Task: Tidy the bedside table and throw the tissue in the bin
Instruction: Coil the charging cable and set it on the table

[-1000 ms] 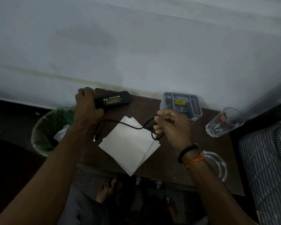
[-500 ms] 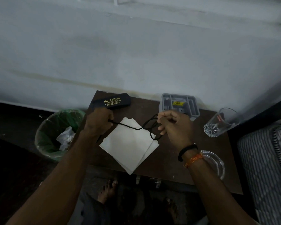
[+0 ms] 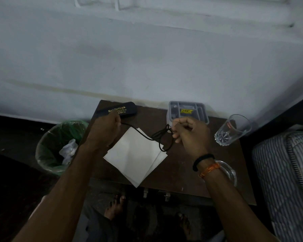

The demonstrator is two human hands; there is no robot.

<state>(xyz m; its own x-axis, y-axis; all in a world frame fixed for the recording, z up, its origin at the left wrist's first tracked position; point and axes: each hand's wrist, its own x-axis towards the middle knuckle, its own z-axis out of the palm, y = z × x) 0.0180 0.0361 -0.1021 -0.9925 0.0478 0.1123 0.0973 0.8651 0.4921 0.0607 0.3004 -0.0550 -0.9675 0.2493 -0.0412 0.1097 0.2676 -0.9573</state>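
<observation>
The left hand [image 3: 106,131] is curled, pinching 1 end of a thin black cord [image 3: 157,137]; its knuckles overlap the near edge of the black spectacle case [image 3: 121,110] just beyond it. The right hand [image 3: 191,135] pinches the looped far end of the cord between thumb and bent fingers. Between and below the 2 hands, the cord drapes across white tissues [image 3: 135,156] lying flat on the bedside table [image 3: 185,175]. The bin [image 3: 51,147], green-lined with crumpled paper inside, stands left of the left hand.

Black cord [image 3: 148,137] between both hands
</observation>
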